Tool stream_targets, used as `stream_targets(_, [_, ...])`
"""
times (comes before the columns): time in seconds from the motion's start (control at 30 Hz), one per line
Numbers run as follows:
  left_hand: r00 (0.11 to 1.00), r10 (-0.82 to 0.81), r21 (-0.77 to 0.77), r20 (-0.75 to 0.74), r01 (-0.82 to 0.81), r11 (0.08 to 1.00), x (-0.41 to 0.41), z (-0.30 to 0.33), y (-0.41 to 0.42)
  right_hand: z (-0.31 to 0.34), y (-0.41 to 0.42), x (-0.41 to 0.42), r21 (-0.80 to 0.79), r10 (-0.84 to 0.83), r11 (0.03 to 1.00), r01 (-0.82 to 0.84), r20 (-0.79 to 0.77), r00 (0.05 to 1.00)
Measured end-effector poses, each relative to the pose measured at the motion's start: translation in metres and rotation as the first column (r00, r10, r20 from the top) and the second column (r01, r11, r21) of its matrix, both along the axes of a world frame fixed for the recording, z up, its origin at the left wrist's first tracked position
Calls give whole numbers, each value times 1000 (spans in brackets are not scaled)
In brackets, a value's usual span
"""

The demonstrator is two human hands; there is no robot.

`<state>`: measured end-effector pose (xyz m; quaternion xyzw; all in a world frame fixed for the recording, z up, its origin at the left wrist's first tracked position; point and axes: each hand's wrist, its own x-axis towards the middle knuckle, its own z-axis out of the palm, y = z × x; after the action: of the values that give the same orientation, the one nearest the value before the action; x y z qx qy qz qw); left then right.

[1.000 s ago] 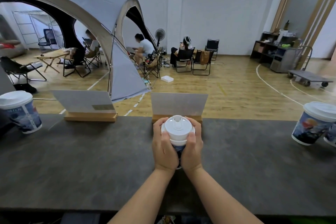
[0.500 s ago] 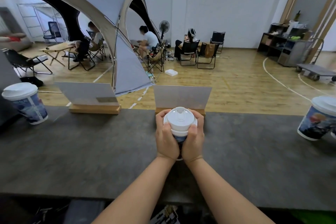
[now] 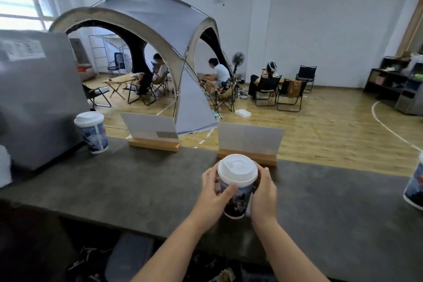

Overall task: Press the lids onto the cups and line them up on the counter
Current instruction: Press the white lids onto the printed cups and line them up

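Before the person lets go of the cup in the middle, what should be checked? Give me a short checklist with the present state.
1. Lid sits level on the middle cup: ok.
2. Lid snapped shut all round: cannot tell.
3. Left hand and right hand grip the cup sides: ok.
4. Cup base rests on the counter: cannot tell.
5. Free counter beside the left cup for lining up: ok.
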<state>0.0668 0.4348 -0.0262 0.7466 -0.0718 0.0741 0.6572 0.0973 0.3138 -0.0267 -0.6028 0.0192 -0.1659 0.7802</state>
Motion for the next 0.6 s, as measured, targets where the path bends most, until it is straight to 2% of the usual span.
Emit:
stream_targets(0.1, [998, -66, -60, -2, 66, 996, 0, -3, -4, -6, 2, -9, -62, 195, 980, -190, 91, 977])
stream_targets(0.17, [995, -101, -96, -23, 98, 991, -3, -5, -3, -9, -2, -15, -67, 188, 981, -183, 83, 979])
stream_targets(0.27, [991, -135, -88, 0, 134, 987, -5, -10, 5, -11, -14, -17, -164, 109, 981, -102, 34, 993])
stream_targets(0.4, [993, -112, -63, 32, 114, 992, 4, -8, 25, -8, 2, -10, -161, 266, 948, -275, -74, 961])
stream_targets(0.6, [993, -24, -84, 114, 34, 996, 17, 4, 109, 1, 97, 5, -165, 317, 936, -312, 5, 948])
